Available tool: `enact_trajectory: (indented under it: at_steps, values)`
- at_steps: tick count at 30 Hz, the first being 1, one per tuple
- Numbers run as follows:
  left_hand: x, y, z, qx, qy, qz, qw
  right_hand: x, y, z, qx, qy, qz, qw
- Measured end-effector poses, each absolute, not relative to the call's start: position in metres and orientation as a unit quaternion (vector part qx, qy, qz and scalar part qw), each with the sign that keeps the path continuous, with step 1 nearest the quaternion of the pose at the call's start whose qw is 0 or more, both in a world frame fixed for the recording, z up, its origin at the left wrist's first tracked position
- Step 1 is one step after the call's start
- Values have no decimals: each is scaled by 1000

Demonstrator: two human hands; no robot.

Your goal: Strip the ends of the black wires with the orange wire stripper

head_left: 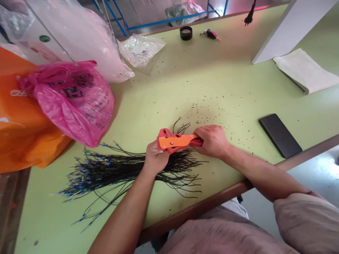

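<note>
Pink sleeve point(307, 222) aside, my right hand point(212, 141) clenches the orange wire stripper point(176, 141) by its handle, my left hand point(156, 158) gripping its head above the black wires point(132, 169); stripping calls for a firm squeeze.

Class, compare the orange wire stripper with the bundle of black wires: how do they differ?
The wire stripper is rigid, orange and red; the black wires are thin, limp strands with blue tips. The left hand and right hand grip the stripper, while the wires lie spread on the green table. Both sit together, the stripper just above the wires.
</note>
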State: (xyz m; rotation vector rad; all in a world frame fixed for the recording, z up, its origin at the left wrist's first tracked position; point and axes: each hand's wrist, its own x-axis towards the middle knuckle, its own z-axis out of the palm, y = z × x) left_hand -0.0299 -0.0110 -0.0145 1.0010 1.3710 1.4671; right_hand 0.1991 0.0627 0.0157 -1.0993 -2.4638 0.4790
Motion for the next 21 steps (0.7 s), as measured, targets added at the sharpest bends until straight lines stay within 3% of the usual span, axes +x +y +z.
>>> enact_trajectory:
  at_steps: [10,13,17,21]
  values:
    - [-26,-9,-6,427,581,573,389,200,76,34,-457,-682,478,313]
    - [-25,-8,-7,466,592,587,295,201,80,36,-468,-634,516,335]
    - [-29,-18,5,573,597,554,91,203,83,36,-474,-596,529,375]
    - [-31,-26,21,748,506,426,51,205,86,37,-469,-591,516,406]
